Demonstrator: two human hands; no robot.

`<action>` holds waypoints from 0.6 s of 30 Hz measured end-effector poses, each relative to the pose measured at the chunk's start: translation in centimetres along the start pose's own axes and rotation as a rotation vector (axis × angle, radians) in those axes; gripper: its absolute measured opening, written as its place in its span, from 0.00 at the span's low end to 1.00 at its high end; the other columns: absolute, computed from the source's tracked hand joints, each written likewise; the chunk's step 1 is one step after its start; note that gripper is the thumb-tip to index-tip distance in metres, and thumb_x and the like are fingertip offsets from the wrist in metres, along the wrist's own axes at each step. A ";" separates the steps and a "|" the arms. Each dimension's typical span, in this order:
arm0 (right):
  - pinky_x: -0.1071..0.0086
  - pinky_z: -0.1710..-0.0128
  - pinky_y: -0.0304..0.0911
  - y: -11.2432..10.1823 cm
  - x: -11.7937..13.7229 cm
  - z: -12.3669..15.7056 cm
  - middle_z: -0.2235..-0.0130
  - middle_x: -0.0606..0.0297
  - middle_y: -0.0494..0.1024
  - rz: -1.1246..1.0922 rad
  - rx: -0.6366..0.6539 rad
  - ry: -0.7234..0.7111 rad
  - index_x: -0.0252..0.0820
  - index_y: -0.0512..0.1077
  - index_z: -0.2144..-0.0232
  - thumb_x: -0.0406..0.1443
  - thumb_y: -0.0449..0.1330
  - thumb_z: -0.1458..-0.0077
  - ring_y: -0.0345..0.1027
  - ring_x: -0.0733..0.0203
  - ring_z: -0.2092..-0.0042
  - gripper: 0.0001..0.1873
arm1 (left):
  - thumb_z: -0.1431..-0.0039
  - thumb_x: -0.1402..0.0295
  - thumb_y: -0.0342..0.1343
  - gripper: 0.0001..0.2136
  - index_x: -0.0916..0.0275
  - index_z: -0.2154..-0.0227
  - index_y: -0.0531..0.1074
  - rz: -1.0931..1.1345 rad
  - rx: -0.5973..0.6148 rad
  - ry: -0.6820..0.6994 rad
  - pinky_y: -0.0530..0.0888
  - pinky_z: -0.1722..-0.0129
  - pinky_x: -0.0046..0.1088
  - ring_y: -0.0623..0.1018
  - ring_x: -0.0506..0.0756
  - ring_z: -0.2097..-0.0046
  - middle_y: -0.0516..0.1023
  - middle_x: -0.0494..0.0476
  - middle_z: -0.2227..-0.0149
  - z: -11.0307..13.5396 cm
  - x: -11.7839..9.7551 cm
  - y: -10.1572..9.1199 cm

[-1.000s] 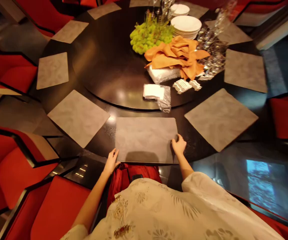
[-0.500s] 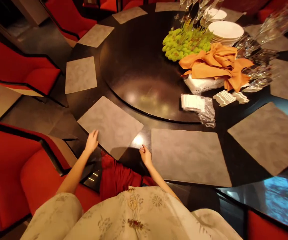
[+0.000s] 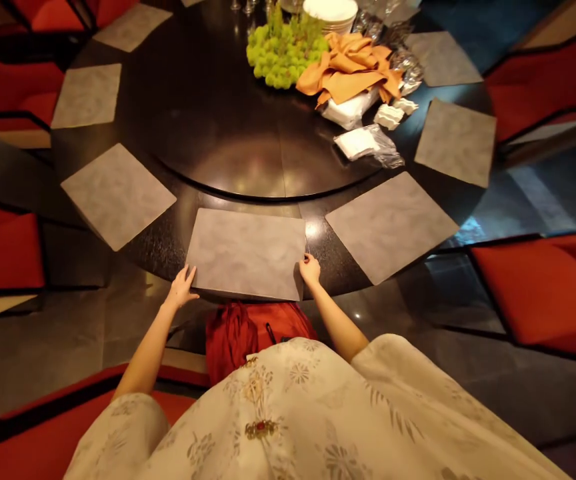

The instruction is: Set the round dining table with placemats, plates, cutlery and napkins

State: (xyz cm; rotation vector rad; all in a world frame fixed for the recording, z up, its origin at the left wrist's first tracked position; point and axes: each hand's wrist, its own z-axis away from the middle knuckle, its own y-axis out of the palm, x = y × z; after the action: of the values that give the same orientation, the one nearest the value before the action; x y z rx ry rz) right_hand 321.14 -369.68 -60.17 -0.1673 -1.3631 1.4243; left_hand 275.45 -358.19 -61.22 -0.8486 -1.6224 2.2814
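Observation:
A grey rectangular placemat (image 3: pixel 248 253) lies straight in front of me by the edge of the dark round table. At its lower left corner is my left hand (image 3: pixel 182 288), fingers spread and thumb apart, touching the table's edge. My right hand (image 3: pixel 310 270) is at the mat's right side, its fingers curled and closed on that edge. Another grey placemat (image 3: pixel 119 195) lies turned at an angle to the left. To the right is a third, similarly angled placemat (image 3: pixel 391 225).
A raised turntable (image 3: pixel 203 133) carries green foliage (image 3: pixel 285 53), orange napkins (image 3: pixel 353 70), stacked white plates (image 3: pixel 331 13), glasses and a plastic-wrapped packet (image 3: pixel 368 143). More mats ring the table. Red chairs (image 3: pixel 553 287) stand around, one close behind my left arm.
My view has shifted rightward along the table. The mat formerly before me is now at left, and the one at right is between my hands. My right hand has reached its right edge.

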 end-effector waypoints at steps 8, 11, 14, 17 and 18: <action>0.68 0.58 0.59 1.9 1.8 1.3 0.65 0.61 0.74 0.064 -0.094 0.113 0.40 0.70 0.57 0.35 0.52 0.51 0.67 0.58 0.61 0.17 | 0.52 0.67 0.57 0.35 0.59 0.41 0.49 0.096 -0.008 0.136 0.65 0.48 0.45 0.65 0.63 0.46 0.60 0.65 0.47 -1.2 6.5 -1.2; 0.68 0.58 0.59 2.2 2.5 1.8 0.64 0.59 0.73 0.090 -0.129 0.164 0.39 0.69 0.57 0.35 0.51 0.50 0.66 0.57 0.60 0.17 | 0.50 0.70 0.55 0.33 0.58 0.41 0.49 0.148 0.029 0.179 0.66 0.48 0.42 0.67 0.61 0.47 0.61 0.63 0.49 -1.4 7.2 -1.3; 0.64 0.56 0.57 2.4 3.8 2.0 0.59 0.51 0.71 0.172 -0.207 0.201 0.34 0.68 0.55 0.35 0.51 0.51 0.64 0.52 0.57 0.20 | 0.51 0.70 0.56 0.33 0.58 0.41 0.51 0.193 0.039 0.161 0.66 0.48 0.41 0.66 0.61 0.47 0.60 0.62 0.48 -1.5 6.6 -1.8; 0.60 0.52 0.54 3.6 6.7 1.9 0.54 0.45 0.67 0.226 -0.317 0.086 0.30 0.65 0.52 0.35 0.52 0.52 0.58 0.48 0.51 0.23 | 0.53 0.65 0.59 0.32 0.60 0.44 0.56 0.267 0.009 0.118 0.64 0.47 0.42 0.65 0.62 0.45 0.58 0.65 0.45 -2.5 4.7 -3.9; 0.60 0.50 0.53 4.3 8.0 1.9 0.54 0.45 0.66 0.211 -0.321 0.025 0.30 0.65 0.52 0.35 0.52 0.52 0.57 0.48 0.50 0.23 | 0.52 0.63 0.59 0.30 0.60 0.45 0.59 0.311 -0.010 0.086 0.63 0.46 0.43 0.65 0.62 0.45 0.59 0.65 0.45 -3.0 3.8 -5.2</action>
State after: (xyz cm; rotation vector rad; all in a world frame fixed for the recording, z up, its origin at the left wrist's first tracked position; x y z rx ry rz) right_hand 314.19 -363.78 -58.48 -0.5505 -1.5841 1.3600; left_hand 273.31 -352.06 -58.33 -1.2620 -1.5579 2.3958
